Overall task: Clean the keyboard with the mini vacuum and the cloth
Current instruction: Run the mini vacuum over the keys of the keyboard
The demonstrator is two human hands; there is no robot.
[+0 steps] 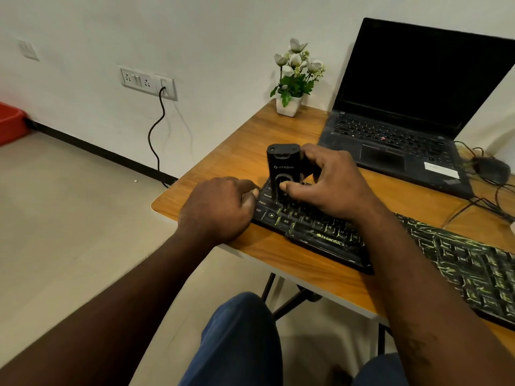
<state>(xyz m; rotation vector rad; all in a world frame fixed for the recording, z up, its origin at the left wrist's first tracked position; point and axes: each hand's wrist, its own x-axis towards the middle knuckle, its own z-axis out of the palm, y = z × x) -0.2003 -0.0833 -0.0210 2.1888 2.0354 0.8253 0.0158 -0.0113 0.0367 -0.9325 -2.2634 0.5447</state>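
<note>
on keyboard (328, 240), right hand (331, 182) grips vacuum (282, 165)

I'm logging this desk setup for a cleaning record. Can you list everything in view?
mini vacuum: one, black, upright on the keyboard's left end
keyboard: one, black with yellow-green markings, along the table's near edge
laptop: one, black, open, screen dark, table's far right
potted plant: one, white flowers and pot, table's far corner
mouse: one, dark, right of laptop
table: one, brown wood
socket panel: one, white, on wall
black cable: one, plugged into panel
red object: one, left edge, on floor
cloth: none in view
left hand: grips keyboard's left end
right hand: grips mini vacuum
</note>
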